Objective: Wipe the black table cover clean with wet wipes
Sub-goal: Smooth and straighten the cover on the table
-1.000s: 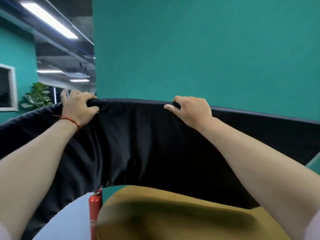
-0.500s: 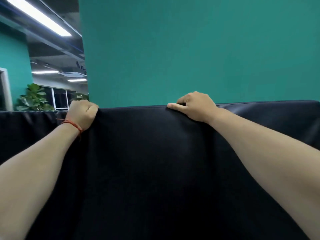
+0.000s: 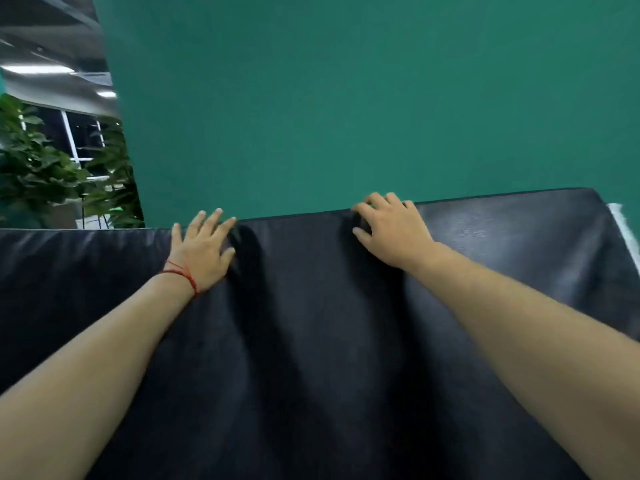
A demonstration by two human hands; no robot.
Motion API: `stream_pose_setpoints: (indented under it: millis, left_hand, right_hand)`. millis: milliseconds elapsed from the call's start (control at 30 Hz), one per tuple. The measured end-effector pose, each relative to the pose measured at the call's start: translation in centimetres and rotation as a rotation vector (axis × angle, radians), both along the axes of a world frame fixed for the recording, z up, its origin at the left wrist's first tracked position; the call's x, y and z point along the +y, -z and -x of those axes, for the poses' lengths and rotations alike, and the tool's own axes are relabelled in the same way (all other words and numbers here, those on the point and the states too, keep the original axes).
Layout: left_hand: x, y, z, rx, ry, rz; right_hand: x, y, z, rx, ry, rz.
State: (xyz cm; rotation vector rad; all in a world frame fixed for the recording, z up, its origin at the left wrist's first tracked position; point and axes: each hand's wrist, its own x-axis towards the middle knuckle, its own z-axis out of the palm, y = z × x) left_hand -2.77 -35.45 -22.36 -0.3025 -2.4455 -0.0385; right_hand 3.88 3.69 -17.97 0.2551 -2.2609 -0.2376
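The black table cover (image 3: pixel 311 341) fills the lower half of the head view and lies spread out, with soft folds running toward me. My left hand (image 3: pixel 202 251), with a red string at the wrist, rests flat on the cover near its far edge, fingers spread and straight. My right hand (image 3: pixel 391 230) lies on the cover at the far edge, its fingers bent over the rim. No wet wipe is in sight.
A teal wall (image 3: pixel 346 98) stands directly behind the cover's far edge. Green potted plants (image 3: pixel 52 168) and windows are at the far left. A white strip (image 3: pixel 623 230) shows past the cover's right corner.
The cover, held up by its top edge a second ago, now lies lowered and spread. My left hand has let go of the edge and flattened on it; my right fingers have loosened.
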Motion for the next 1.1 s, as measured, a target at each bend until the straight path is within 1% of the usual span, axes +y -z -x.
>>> stream_pose_setpoints:
  millis: [67,100,200,267,300,333,400,467,567,733,933,1033,1100]
  left_hand:
    - [2.6,6.6,-0.9,-0.216,-0.007,0.001]
    - [4.1,10.4,-2.0,-0.322,0.000,-0.027]
    - [9.4,21.3,-6.6,-0.678,0.006,-0.123]
    - [11.7,26.1,-9.3,-0.871,-0.024,-0.101]
    - [12.8,29.4,-10.6,-0.949,-0.045,-0.052]
    - [13.0,30.2,-11.1,-0.946,-0.063,-0.019]
    - [13.3,32.5,-11.6,-0.875,-0.080,0.007]
    - [13.2,33.8,-11.3,-0.807,-0.079,0.001]
    - [13.2,35.0,-11.3,-0.796,-0.072,-0.013]
    - [13.3,34.9,-11.2,-0.769,-0.067,-0.031]
    - [13.2,34.8,-11.8,-0.776,-0.073,-0.039]
    - [14.2,34.3,-13.3,-0.801,-0.088,-0.062]
    - [15.2,34.0,-15.5,-0.798,-0.051,-0.074]
  right_hand:
    - [-0.1,6.5,-0.1,-0.147,0.045,0.075]
    - [-0.2,10.3,-0.7,-0.259,0.076,0.109]
    - [0.3,22.4,-3.4,-0.745,0.198,0.231]
    - [1.1,28.7,-5.5,-0.971,0.268,0.315]
    - [1.8,32.7,-6.9,-1.060,0.298,0.352]
    - [2.0,34.0,-7.6,-1.063,0.297,0.388]
    - [2.4,36.6,-8.4,-1.021,0.292,0.426]
    - [2.6,37.7,-8.1,-0.984,0.277,0.435]
    - [2.9,38.4,-8.0,-0.976,0.272,0.428]
    - [3.1,38.3,-7.9,-0.948,0.263,0.439]
    - [3.1,38.2,-8.5,-0.975,0.247,0.457]
    - [3.2,37.5,-9.8,-0.979,0.240,0.459]
    - [3.5,37.2,-11.3,-0.969,0.232,0.455]
